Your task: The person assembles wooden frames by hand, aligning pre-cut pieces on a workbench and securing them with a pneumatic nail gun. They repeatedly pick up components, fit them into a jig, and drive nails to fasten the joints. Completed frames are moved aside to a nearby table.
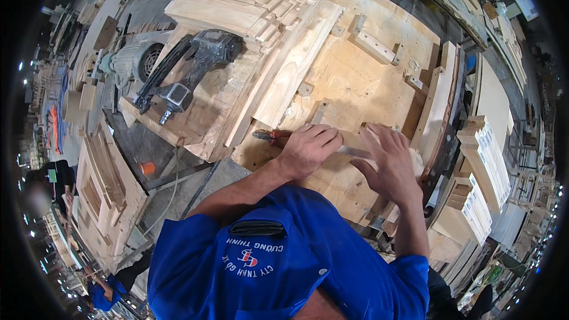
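A chisel point(278, 137) with a reddish handle and steel blade lies low across the near edge of a plywood jig board point(355, 77) on the workbench. The left hand point(308, 149) is curled around it, knuckles up. Just right, the right hand point(388, 160) is spread flat, fingers apart, pressing on a pale wooden piece point(418, 160). Far left of the hands lies a black pneumatic nail gun point(192, 65), with stacked curved boards point(231, 0) beyond it.

Desk point(349, 77): pale plywood top with wooden blocks fixed on it.
Far left: planks point(231, 6) stacked.
Left: nail gun point(195, 65) lying on boards.
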`<state>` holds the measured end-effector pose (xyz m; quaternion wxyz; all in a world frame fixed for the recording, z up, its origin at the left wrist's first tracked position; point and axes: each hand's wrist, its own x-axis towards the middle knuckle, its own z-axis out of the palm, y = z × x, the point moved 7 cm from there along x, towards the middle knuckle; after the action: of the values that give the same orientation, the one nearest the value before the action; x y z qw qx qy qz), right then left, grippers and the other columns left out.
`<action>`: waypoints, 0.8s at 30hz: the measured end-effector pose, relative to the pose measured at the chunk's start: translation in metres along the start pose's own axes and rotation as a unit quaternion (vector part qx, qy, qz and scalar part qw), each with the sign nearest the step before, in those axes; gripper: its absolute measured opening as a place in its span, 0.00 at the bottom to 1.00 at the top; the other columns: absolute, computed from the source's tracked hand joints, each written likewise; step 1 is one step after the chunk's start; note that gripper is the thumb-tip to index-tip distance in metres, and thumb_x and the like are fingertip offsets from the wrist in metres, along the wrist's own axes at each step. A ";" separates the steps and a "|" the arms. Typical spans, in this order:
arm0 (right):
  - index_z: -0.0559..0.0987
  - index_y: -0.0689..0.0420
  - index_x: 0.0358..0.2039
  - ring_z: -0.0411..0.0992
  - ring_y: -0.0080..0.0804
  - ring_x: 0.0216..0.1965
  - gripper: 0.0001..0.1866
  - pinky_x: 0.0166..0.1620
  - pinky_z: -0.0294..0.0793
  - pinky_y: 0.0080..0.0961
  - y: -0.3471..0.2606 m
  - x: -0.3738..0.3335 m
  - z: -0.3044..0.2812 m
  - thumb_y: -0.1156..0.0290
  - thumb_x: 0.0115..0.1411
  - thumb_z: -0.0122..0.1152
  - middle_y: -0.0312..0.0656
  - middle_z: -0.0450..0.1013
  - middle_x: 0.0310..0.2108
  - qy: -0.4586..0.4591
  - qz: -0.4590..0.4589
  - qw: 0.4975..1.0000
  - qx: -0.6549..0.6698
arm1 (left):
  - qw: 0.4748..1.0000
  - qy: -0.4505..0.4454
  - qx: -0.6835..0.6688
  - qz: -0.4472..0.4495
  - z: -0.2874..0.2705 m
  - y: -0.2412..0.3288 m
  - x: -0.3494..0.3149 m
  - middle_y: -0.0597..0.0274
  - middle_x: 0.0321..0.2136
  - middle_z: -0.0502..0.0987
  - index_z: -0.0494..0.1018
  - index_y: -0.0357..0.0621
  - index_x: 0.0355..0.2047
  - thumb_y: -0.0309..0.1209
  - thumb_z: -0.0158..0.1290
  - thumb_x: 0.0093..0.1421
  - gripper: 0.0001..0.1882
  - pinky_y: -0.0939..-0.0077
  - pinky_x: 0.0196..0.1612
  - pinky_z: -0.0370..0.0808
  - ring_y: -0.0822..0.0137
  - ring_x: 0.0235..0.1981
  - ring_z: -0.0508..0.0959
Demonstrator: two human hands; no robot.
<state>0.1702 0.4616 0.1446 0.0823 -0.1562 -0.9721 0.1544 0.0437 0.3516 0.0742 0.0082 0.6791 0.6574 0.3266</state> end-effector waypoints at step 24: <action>0.78 0.39 0.62 0.68 0.53 0.56 0.34 0.61 0.63 0.50 0.044 0.029 0.123 0.62 0.53 0.74 0.55 0.69 0.55 0.001 -0.044 0.999 0.009 | 0.511 0.241 -0.485 -0.668 0.038 -0.150 -0.126 0.70 0.18 0.71 0.73 0.47 0.32 0.41 0.60 0.71 0.15 0.78 0.11 0.55 0.79 0.09 0.60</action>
<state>0.1292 0.4772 0.0176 0.0914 -0.1123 -0.9766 0.1588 -0.0625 0.2750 -0.0761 0.3930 -0.1750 0.6329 0.6437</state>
